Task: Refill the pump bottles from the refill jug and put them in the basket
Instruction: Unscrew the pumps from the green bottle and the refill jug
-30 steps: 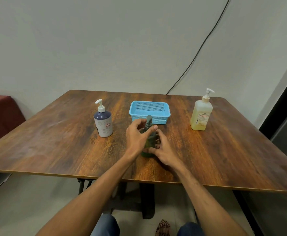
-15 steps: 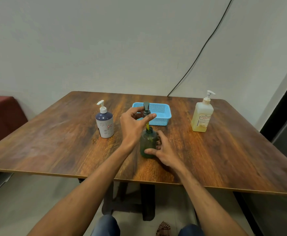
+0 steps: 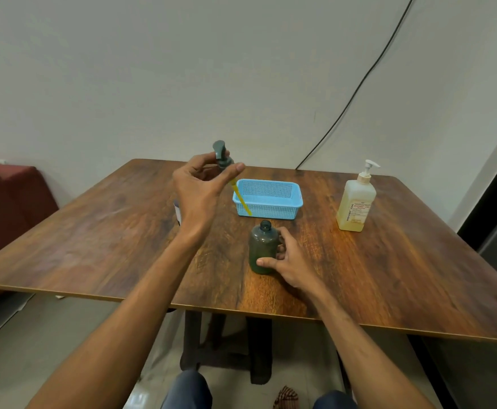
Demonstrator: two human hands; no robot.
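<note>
A small dark green bottle [image 3: 263, 249] stands open-necked on the wooden table [image 3: 93, 240], and my right hand [image 3: 288, 258] grips its side. My left hand [image 3: 203, 190] holds the bottle's grey pump head [image 3: 222, 156] up in the air, with its yellow dip tube [image 3: 241, 199] hanging free above and left of the bottle. Behind them sits the empty blue basket [image 3: 267, 199]. A yellowish pump bottle [image 3: 356, 205] stands at the right. The white and dark blue pump bottle [image 3: 177, 212] is almost fully hidden behind my left wrist.
A black cable [image 3: 356, 87] runs down the wall to the table's far edge. A red seat [image 3: 8, 196] stands left of the table. My knees show below the table's near edge.
My left hand has lifted the pump head up and left, and the dip tube has come fully out of the green bottle. My right hand stays on the bottle.
</note>
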